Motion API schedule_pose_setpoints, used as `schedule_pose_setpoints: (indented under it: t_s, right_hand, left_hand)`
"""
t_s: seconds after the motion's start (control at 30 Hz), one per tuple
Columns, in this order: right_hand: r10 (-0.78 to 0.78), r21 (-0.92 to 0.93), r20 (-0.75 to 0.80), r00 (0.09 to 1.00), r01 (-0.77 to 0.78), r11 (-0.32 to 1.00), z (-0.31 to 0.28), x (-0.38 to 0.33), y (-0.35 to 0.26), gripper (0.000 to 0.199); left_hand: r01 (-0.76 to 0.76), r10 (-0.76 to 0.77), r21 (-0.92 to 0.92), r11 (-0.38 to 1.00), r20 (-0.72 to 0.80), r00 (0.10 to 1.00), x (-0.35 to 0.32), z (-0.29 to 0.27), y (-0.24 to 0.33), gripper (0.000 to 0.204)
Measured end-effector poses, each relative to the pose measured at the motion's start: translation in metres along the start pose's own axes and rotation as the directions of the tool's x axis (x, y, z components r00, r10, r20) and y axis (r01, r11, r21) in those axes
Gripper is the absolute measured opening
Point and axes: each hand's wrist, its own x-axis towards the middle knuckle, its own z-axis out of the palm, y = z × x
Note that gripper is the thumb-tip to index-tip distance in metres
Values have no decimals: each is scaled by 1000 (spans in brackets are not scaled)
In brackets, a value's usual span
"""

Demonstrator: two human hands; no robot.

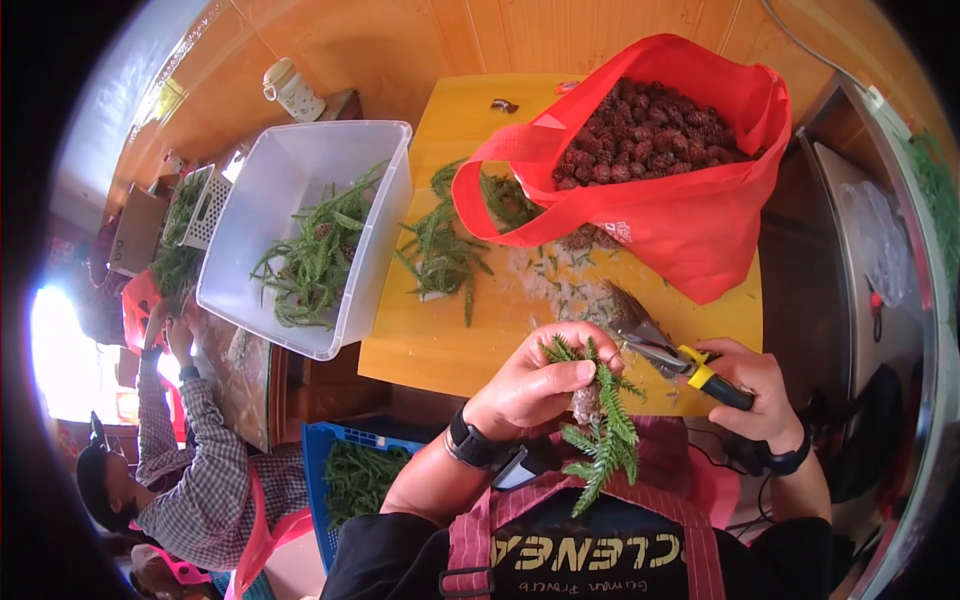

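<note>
Sprig (pixel 603 440) of green needle-like foliage, with a small brownish fruit at its upper stem: it sits in the left hand (pixel 535 385), whose fingers (pixel 570 372) curl closed around the top of the stem. The long axis of the sprig runs from the fingers down toward the person's apron (pixel 580 545); its leafy end hangs free below the hand.

Head view, cutting side: the right hand (pixel 760 385) is closed around the yellow-and-black handles of a pair of shears (pixel 660 350). The blades point from the right fingers toward the left fingers and end just beside the top of the sprig. Whether the blades touch the stem cannot be told. The right hand is the nearer one to the cut point; the left hand only steadies the sprig.

Head view, beyond the fingers: the yellow table (pixel 440 350) carries loose green trimmings (pixel 440 250) and pale debris. Beyond the right fingers stands a red carrier bag (pixel 700 220), open and filled with dark red bumpy fruit (pixel 645 130); a small pale print panel sits low on its near wall. Beyond the left fingers stands a clear rectangular plastic bin (pixel 300 230) holding cut greenery. Below the left forearm a blue crate (pixel 345 470) holds more sprigs. Another person in a checked shirt (pixel 200 480) sits well apart at far left.
</note>
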Motion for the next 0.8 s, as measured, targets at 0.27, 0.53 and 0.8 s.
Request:
schedule_pose_setpoints:
  t_s: [0.27, 0.53, 0.8]
  right_hand:
    - [-59, -28, 17, 998, 60, 998, -2, 3, -1, 31]
    - [-87, -67, 14, 996, 88, 994, -3, 3, -5, 31]
    - [-77, -86, -6, 997, 76, 993, -2, -1, -8, 28]
  left_hand:
    - [44, -52, -83, 996, -105, 993, -2, 8, 2, 23]
    - [68, -70, -43, 997, -28, 997, -1, 4, 0, 24]
    - [88, -88, -50, 995, -4, 996, 0, 5, -1, 25]
